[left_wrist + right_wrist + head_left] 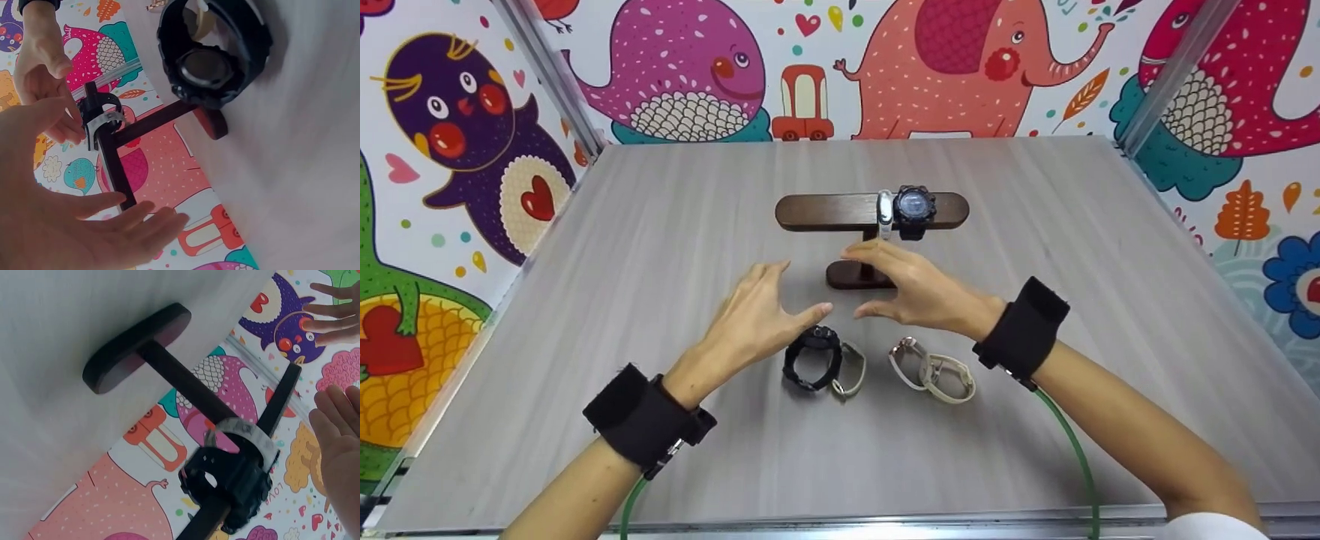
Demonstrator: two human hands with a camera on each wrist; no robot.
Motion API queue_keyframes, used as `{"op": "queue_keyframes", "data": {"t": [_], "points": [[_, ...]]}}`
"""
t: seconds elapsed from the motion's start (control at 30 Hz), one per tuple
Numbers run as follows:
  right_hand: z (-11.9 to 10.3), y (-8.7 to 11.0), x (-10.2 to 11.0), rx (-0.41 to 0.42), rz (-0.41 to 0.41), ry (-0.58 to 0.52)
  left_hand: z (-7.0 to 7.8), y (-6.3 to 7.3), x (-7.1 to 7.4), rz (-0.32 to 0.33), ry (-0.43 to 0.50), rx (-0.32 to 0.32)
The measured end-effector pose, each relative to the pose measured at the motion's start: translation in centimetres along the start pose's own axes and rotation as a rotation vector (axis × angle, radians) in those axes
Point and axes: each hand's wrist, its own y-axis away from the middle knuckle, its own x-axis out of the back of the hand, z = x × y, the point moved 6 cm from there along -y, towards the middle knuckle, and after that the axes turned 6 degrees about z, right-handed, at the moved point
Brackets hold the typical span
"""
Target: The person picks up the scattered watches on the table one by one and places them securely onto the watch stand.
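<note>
A dark wooden T-shaped watch stand (825, 213) carries a black watch (915, 205) and a slim whitish watch (885, 213) on the right half of its bar. My left hand (746, 315) hovers left of the stand's base, fingers extended and thumb apart, holding nothing. Just under that thumb, a black watch (819, 337) lies on its side beside a cream band (844, 388). My right hand (926, 291) is before the stand's right side, fingers loosely bent, thumb apart and nothing in its grasp; its fingertips overlap the post in the head view. Whether they touch it I cannot tell.
A watch with a white strap (907, 348) and a cream-strapped watch (949, 398) lie together on the grey table (682, 217), nearer me than my right hand. Printed cartoon panels (810, 45) wall the back and sides. Green cables (1072, 442) trail from both black wrist bands.
</note>
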Motion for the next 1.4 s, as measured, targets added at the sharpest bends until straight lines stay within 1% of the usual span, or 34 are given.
{"op": "queue_keyframes", "data": {"t": [0.1, 0.27, 0.5, 0.6, 0.7, 0.87, 0.97, 1.13, 1.3, 1.4], "points": [[0.3, 0.1, -0.8, -0.039, -0.05, -0.007, -0.6, 0.2, -0.5, -0.027, -0.023, 0.031], [0.8, 0.6, -2.3, -0.103, -0.156, 0.0, -1.4, 0.6, -1.6, -0.086, -0.06, 0.074], [1.1, 1.1, -4.8, -0.227, -0.348, 0.018, -2.0, 1.1, -3.1, -0.14, -0.077, 0.136], [0.9, 1.4, -5.7, -0.234, -0.408, 0.028, -2.2, 1.3, -3.6, -0.159, -0.092, 0.147], [0.7, 1.5, -6.4, -0.237, -0.455, 0.028, -2.4, 1.6, -4.1, -0.186, -0.085, 0.16], [0.4, 1.6, -7.3, -0.25, -0.513, 0.013, -2.5, 1.7, -4.8, -0.244, -0.028, 0.177], [0.2, 1.6, -7.8, -0.228, -0.515, 0.025, -2.4, 1.6, -5.0, -0.255, 0.007, 0.183], [-0.2, 1.4, -8.0, -0.18, -0.474, 0.025, -2.4, 1.4, -5.1, -0.253, 0.045, 0.19], [-0.7, 1.1, -7.6, -0.194, -0.423, -0.006, -2.3, 1.4, -4.7, -0.248, 0.086, 0.185], [-1.0, 0.9, -7.3, -0.202, -0.391, 0.001, -2.1, 1.4, -4.2, -0.222, 0.102, 0.164]]}}
